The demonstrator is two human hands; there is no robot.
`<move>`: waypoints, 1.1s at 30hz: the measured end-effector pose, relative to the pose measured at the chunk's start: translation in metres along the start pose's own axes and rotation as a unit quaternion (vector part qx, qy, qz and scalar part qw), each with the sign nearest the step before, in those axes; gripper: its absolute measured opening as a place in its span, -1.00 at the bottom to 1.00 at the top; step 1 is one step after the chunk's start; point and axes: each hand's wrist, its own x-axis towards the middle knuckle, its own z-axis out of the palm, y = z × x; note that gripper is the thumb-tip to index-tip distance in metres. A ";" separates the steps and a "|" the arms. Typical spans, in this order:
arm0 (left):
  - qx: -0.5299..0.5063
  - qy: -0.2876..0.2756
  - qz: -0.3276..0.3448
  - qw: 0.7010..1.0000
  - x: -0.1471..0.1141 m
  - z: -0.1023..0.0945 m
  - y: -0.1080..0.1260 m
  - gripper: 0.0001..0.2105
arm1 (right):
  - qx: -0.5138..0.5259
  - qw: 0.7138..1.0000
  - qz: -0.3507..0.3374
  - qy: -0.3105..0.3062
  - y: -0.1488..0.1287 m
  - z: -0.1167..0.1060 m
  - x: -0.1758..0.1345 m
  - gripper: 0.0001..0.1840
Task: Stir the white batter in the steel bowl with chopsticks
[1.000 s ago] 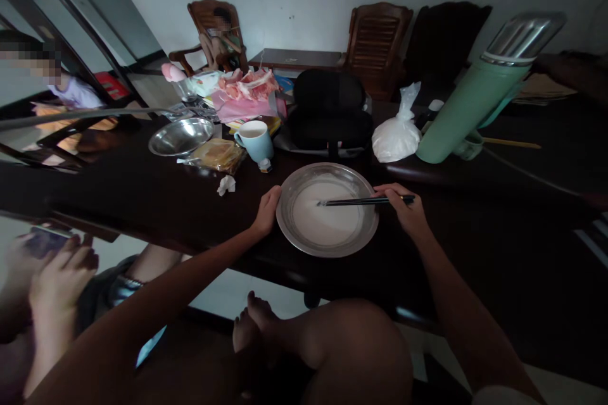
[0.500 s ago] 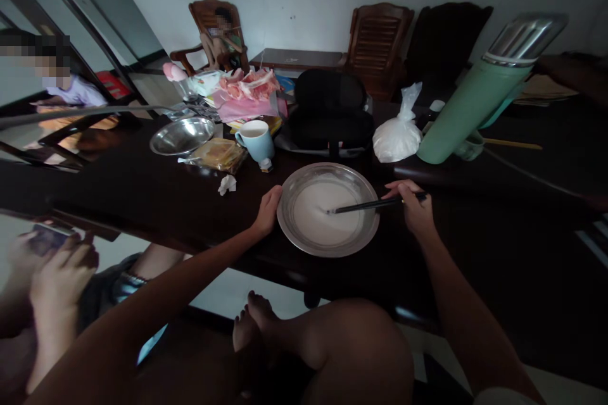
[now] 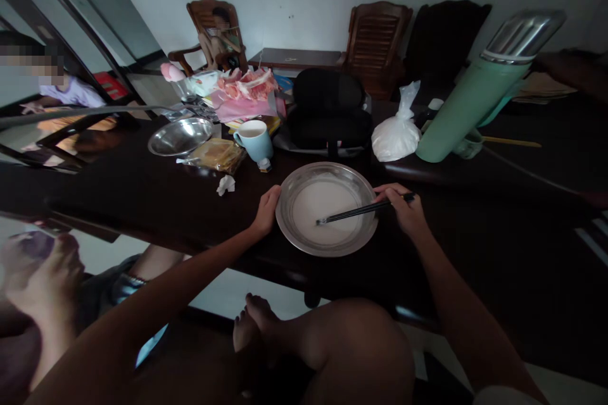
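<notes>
A wide metal bowl (image 3: 327, 248) stands near the front edge of the dark table, with a whitish liquid (image 3: 308, 205) inside. My left hand (image 3: 266, 210) is closed on the bowl's left rim, thumb uppermost. In my right hand (image 3: 403, 205), at the bowl's right side, is a pair of dark chopsticks (image 3: 356, 210). They slant down to the left, and their pale-coated tips touch the liquid left of the bowl's middle. The fingers of my right hand are wrapped round the thick ends.
Behind the bowl are a light blue mug (image 3: 256, 141), a black case (image 3: 330, 114), a tied bag of white powder (image 3: 395, 138) and a tall green thermos (image 3: 475, 107). An oval metal dish (image 3: 180, 137) stands left. Another person's hands (image 3: 45, 278) are at lower left.
My right hand has moved a little left, and the chopstick tips have shifted left and toward me in the liquid. My left hand keeps its place on the rim.
</notes>
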 end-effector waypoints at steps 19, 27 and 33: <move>-0.003 -0.003 0.011 1.000 0.002 -0.002 -0.009 -0.58 | -0.019 0.999 -0.016 0.039 -0.003 -0.003 0.000 -0.61; 0.002 -0.005 0.006 1.000 0.001 -0.002 -0.005 -0.58 | -0.042 0.998 -0.039 0.000 -0.005 -0.001 -0.001 -0.64; -0.018 -0.006 0.011 1.000 0.002 -0.001 -0.010 -0.58 | -0.027 0.999 -0.030 -0.010 -0.003 -0.001 -0.001 -0.62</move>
